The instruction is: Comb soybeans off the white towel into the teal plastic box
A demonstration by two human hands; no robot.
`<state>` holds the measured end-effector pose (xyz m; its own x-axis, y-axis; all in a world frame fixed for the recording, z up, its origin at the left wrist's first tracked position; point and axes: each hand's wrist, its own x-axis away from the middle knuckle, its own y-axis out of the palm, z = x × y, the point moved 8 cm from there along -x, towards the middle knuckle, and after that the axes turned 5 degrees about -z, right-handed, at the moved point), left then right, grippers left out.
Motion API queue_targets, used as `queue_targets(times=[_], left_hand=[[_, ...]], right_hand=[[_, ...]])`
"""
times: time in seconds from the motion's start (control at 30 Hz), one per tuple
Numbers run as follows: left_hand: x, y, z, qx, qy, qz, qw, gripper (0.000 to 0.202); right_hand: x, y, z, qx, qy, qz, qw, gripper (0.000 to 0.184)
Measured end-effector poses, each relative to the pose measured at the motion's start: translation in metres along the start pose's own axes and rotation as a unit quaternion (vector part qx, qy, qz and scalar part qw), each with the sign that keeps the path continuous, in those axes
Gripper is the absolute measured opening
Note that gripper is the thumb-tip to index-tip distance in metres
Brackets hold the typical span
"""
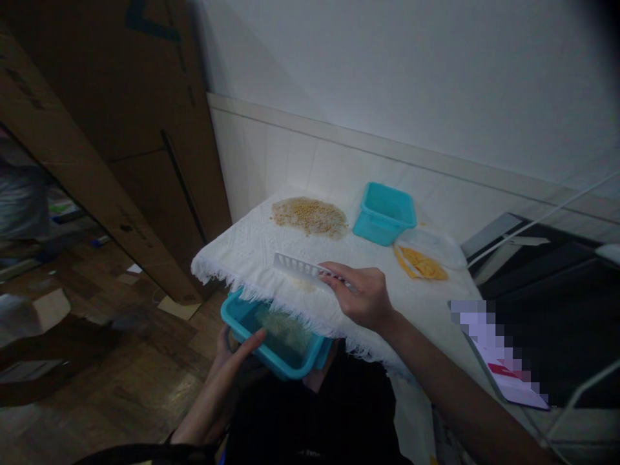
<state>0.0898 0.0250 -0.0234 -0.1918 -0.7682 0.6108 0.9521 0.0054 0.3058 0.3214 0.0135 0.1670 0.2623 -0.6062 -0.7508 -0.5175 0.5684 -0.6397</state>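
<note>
My left hand (pixel 242 352) grips the near left side of a turquoise plastic bin (pixel 295 372), its thumb over the rim. The bin sits just below the table's front edge, under the fringe of a white cloth (pixel 237 248). Pale small grains (pixel 285 332) lie in its bottom. In my right hand (pixel 361 294) is a white plastic strip with a row of slots (pixel 293 263), set on edge against the cloth. A thin patch of pale grains (pixel 305 284) lies beside the strip, on its near side. Farther back spreads a pile of yellow beans mixed with paler grains (pixel 310 216).
A second turquoise bin (pixel 385 216) stands near the wall. To its right are a clear round lid (pixel 448 248) and a crumpled yellow item (pixel 421 263). Dark equipment with white cables (pixel 527 323) occupies the right side. Tall cardboard boxes (pixel 159 129) stand at the left.
</note>
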Motion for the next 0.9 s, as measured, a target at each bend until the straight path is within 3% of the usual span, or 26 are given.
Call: queue_targets(times=[0.13,0.3,0.63,0.77,0.9], left_hand=[[-0.002,-0.006,0.003,-0.002,0.001,0.007,1.000,0.118],[-0.003,-0.008,0.000,-0.013,-0.001,0.003,1.000,0.127],[-0.001,-0.002,-0.010,-0.003,-0.010,0.006,1.000,0.129],[0.001,0.004,-0.017,0.000,-0.028,-0.010,1.000,0.120],[0.002,0.005,-0.017,0.006,-0.031,-0.001,0.999,0.124]], right_hand=[[0.003,0.005,-0.020,0.022,-0.027,-0.005,0.999,0.019],[0.011,0.007,-0.038,0.039,-0.038,-0.038,0.998,0.023],[0.040,-0.052,-0.037,0.158,0.000,-0.015,0.987,0.019],[0.055,-0.056,-0.049,0.151,-0.006,-0.038,0.988,0.018],[0.059,-0.055,-0.067,0.137,-0.016,-0.057,0.989,0.025]])
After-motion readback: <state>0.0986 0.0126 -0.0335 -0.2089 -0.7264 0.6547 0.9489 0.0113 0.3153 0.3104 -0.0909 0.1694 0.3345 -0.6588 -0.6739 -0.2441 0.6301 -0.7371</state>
